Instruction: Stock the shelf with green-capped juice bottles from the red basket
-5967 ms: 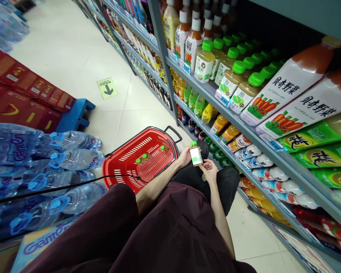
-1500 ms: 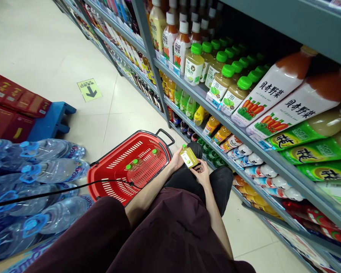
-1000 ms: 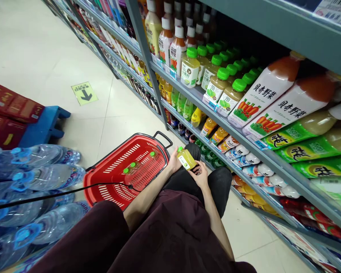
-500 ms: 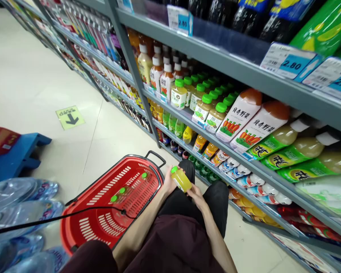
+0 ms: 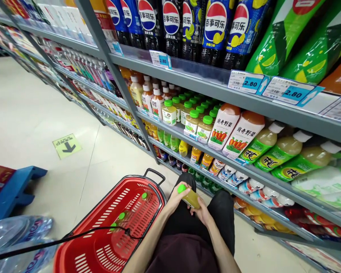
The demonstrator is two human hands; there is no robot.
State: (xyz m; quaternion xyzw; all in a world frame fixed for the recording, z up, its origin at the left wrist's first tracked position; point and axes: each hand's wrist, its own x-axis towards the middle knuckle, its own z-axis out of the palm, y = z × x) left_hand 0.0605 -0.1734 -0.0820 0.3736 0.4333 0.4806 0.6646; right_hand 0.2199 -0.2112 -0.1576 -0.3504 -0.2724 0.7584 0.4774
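Above my lap I hold a juice bottle (image 5: 192,198) with a green cap and yellowish-green contents, tilted on its side. My left hand (image 5: 176,198) wraps round its cap end. At the bottle's base the fingers of my right hand (image 5: 204,212) are closed on it. To my left on the floor is a red shopping basket (image 5: 96,212) with a black handle, and 3 green-capped bottles (image 5: 144,196) lie inside it. More green-capped juice bottles (image 5: 191,122) stand in rows on the shelf ahead.
Steel shelving (image 5: 159,123) runs along the front and right, with cola bottles (image 5: 213,26) on an upper shelf. At left are a blue pallet (image 5: 14,191) and packs of water bottles (image 5: 19,237). A black cord (image 5: 59,240) crosses the basket. An arrow sign (image 5: 67,146) marks the floor.
My view has tilted up, bringing more of the cola bottles into sight. Both hands have turned the juice bottle about its length, so its pale label side no longer faces me.
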